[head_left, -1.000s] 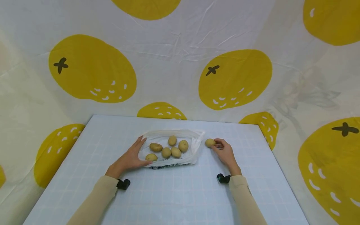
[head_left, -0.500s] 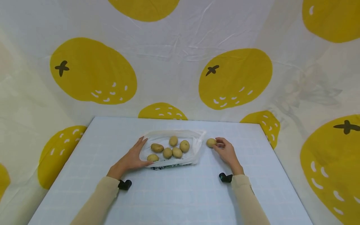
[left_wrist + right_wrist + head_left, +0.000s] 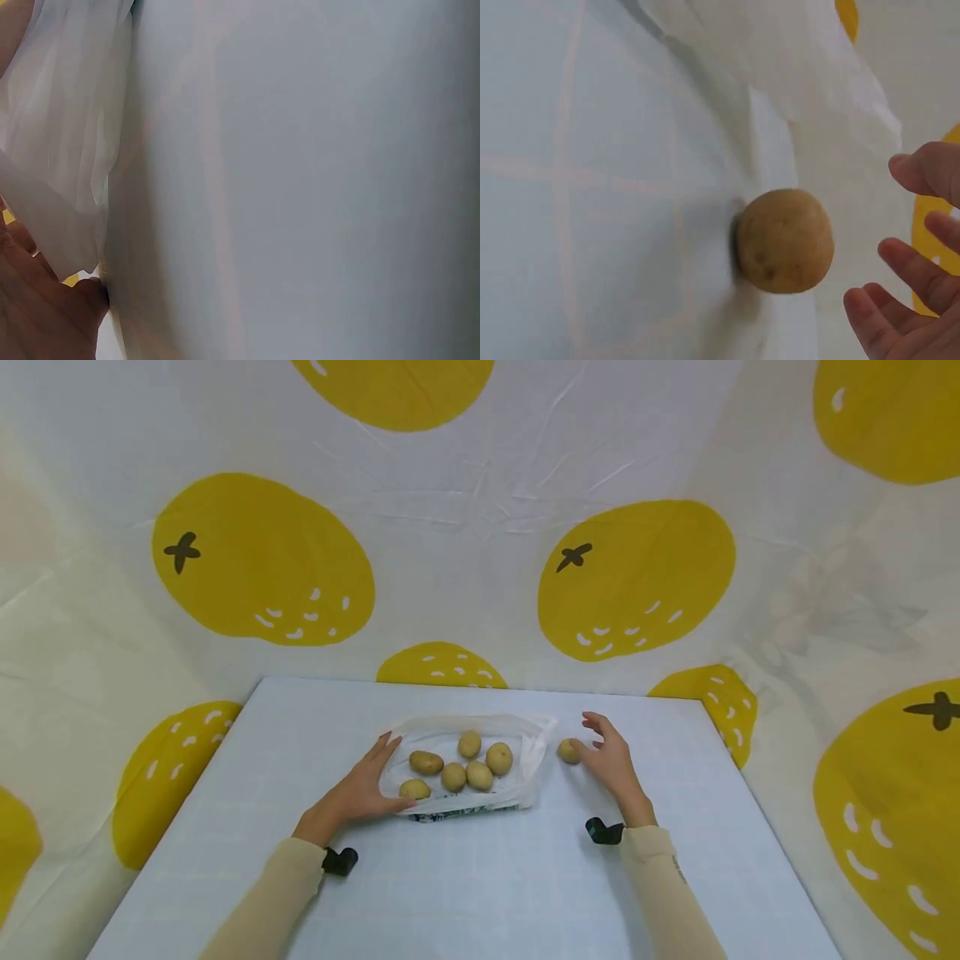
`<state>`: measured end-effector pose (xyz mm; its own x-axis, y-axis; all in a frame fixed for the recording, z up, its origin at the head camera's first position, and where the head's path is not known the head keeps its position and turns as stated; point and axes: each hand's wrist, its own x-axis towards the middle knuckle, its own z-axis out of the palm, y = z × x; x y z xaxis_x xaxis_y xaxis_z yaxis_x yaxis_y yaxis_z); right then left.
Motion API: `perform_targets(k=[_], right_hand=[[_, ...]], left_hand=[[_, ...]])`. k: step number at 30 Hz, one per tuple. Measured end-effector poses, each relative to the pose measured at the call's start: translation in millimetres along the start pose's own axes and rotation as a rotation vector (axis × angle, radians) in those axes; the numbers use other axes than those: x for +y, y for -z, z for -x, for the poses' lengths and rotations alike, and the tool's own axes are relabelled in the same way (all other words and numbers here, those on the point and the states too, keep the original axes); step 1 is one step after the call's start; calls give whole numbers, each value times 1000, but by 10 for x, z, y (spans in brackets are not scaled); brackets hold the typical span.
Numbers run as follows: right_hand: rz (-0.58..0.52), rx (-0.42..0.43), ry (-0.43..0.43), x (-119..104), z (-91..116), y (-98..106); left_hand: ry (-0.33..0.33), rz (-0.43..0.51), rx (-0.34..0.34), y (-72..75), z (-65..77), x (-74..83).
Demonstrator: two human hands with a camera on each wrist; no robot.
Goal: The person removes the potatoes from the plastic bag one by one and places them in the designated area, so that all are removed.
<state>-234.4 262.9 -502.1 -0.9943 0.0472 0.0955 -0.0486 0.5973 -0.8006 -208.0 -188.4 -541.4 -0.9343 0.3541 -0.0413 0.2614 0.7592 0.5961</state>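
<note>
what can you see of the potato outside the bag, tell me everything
The potato is yellowish-brown and roundish, its skin on where it shows, with a few small dark spots. It rests on the pale checked tabletop, just right of the open white bag and apart from it. The right hand is close by with fingers spread; the wrist view shows a gap between them.

You have a white bag (image 3: 535, 760) of thin, crinkled, translucent plastic nearer the far edge of the table (image 3: 465, 893). The potatoes (image 3: 453, 777) inside look matt and fairly smooth; your single potato (image 3: 784, 241) beside it is matt, with small pits. The tabletop looks smooth and matt. Beyond its far edge, your backdrop (image 3: 457, 577) is a creased sheet, faintly shiny. Your sleeves (image 3: 273, 885) are matt cloth.
</note>
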Motion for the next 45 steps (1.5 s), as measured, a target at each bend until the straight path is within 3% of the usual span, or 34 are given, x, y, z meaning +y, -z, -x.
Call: perform_targets(k=[8, 21, 34, 45], right_hand=[[-50, -48, 108, -322, -66, -99], [14, -115, 260, -667, -160, -255], [35, -163, 262, -921, -176, -271], [39, -377, 261, -994, -322, -386]], left_hand=[[-4, -1, 5, 7, 3, 17], [0, -7, 9, 5, 3, -12], [16, -5, -9, 2, 1, 24], [15, -7, -3, -13, -10, 3]])
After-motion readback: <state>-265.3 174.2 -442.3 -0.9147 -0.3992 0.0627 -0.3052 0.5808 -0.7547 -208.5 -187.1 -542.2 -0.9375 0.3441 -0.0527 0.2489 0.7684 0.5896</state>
